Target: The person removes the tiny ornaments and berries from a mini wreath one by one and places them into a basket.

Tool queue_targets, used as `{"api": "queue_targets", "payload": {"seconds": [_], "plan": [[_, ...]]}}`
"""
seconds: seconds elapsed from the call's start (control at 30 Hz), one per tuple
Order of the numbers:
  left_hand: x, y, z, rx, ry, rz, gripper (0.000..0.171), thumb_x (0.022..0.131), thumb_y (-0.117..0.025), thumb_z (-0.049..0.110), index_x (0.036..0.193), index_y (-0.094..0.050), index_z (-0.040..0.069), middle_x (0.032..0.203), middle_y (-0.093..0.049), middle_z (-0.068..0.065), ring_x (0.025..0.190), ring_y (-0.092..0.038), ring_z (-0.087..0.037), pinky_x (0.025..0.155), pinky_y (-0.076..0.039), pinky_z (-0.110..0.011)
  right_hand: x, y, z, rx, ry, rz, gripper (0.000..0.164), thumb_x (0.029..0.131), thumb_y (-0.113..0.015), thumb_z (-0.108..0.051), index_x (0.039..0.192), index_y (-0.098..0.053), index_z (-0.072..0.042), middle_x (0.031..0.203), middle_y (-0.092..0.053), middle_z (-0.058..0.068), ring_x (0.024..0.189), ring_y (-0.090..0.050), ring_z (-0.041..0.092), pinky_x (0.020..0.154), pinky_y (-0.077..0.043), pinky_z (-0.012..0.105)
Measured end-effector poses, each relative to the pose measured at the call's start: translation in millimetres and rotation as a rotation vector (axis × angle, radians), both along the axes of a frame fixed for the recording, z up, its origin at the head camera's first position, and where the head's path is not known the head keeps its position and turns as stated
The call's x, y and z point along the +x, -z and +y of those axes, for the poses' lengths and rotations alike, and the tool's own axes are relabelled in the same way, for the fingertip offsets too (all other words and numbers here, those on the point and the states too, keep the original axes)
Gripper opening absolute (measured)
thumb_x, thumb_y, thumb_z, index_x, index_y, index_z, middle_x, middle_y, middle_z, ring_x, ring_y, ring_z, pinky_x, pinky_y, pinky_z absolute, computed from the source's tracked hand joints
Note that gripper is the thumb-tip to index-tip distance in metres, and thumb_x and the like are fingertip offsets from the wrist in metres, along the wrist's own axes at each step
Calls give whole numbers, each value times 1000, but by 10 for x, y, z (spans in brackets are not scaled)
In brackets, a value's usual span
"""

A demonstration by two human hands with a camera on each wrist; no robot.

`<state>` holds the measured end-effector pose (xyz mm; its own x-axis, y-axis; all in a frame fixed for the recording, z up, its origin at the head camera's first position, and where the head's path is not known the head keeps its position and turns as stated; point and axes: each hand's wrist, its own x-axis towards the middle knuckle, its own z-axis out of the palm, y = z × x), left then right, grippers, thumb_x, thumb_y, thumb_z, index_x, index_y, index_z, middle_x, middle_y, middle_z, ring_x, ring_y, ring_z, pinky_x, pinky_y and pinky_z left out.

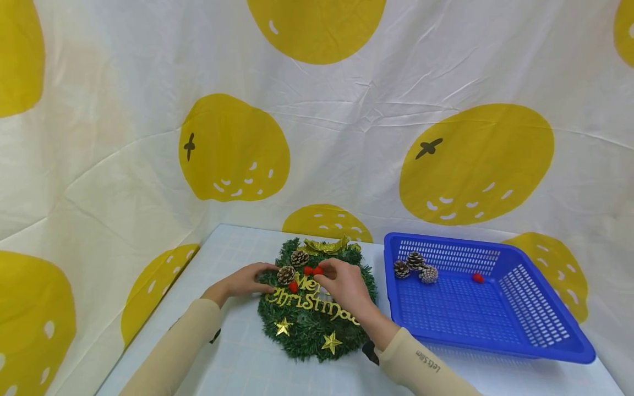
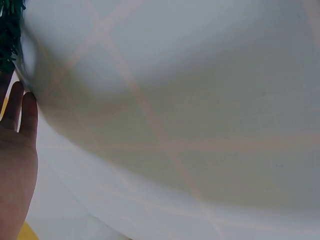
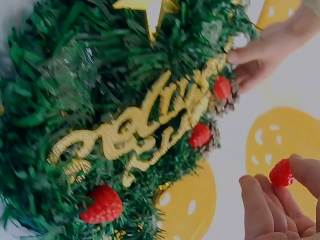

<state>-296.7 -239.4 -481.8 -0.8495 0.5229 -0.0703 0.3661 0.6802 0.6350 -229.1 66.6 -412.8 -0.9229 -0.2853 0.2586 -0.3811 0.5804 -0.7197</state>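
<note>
A green Christmas wreath (image 1: 297, 344) lies on the table, bearing gold "Merry Christmas" lettering (image 3: 117, 137), gold stars (image 1: 332, 342), pine cones (image 1: 286, 274) and red berries (image 3: 102, 205). My right hand (image 1: 346, 283) is over the wreath's upper middle, pinching a red berry (image 3: 281, 173) between thumb and fingertips. At the wreath's left edge, my left hand (image 1: 247, 279) touches the greenery, thumb and fingers spread apart. Two of its fingers (image 2: 29, 117) show straight in the left wrist view. A gold bow (image 1: 327, 246) tops the wreath.
A blue plastic basket (image 1: 460, 340) stands right of the wreath. Inside are three pine cones (image 1: 428, 274) and one red berry (image 1: 477, 278). A white curtain (image 1: 342, 159) printed with yellow fruit hangs behind the table (image 1: 233, 352).
</note>
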Motion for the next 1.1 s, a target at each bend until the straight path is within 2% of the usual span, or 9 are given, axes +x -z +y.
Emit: {"api": "queue_targets", "payload": {"seconds": [0.17, 0.27, 0.53, 0.77, 1.1], "plan": [[1, 6, 1, -1, 2, -1, 64, 90, -71, 38, 144, -48, 12, 148, -42, -18, 136, -36, -41, 108, -31, -60, -51, -74, 33, -45, 10, -32, 36, 93, -69, -23, 126, -64, -9, 113, -70, 10, 99, -68, 25, 79, -56, 39], [1, 5, 3, 3, 0, -3, 64, 90, -71, 37, 144, -48, 11, 148, -42, -18, 136, -36, -41, 108, -31, -60, -81, -145, 58, -63, 8, -21, 39, 93, -69, -23, 129, -64, -10, 113, -70, 9, 99, -68, 24, 79, -57, 40], [4, -3, 8, 3, -2, -2, 64, 90, -72, 35, 144, -48, 11, 147, -42, -19, 136, -36, -42, 108, -31, -61, -201, -384, 170, -82, 82, 43, 34, 90, -73, -27, 118, -68, -8, 106, -72, 6, 94, -69, 21, 80, -56, 41], [19, -16, 17, 1, -5, 0, 63, 90, -71, 34, 144, -48, 11, 147, -42, -19, 136, -36, -42, 108, -31, -61, -264, -583, 281, -82, 118, 3, 34, 90, -72, -31, 114, -64, -8, 104, -72, 7, 96, -69, 22, 78, -57, 38], [11, -14, 11, 3, 5, 2, 62, 91, -71, 34, 144, -48, 11, 147, -43, -19, 136, -36, -41, 108, -31, -60, -360, -647, 596, -25, 156, 35, 39, 93, -69, -29, 125, -63, -6, 111, -71, 11, 100, -68, 27, 82, -56, 43]]}}
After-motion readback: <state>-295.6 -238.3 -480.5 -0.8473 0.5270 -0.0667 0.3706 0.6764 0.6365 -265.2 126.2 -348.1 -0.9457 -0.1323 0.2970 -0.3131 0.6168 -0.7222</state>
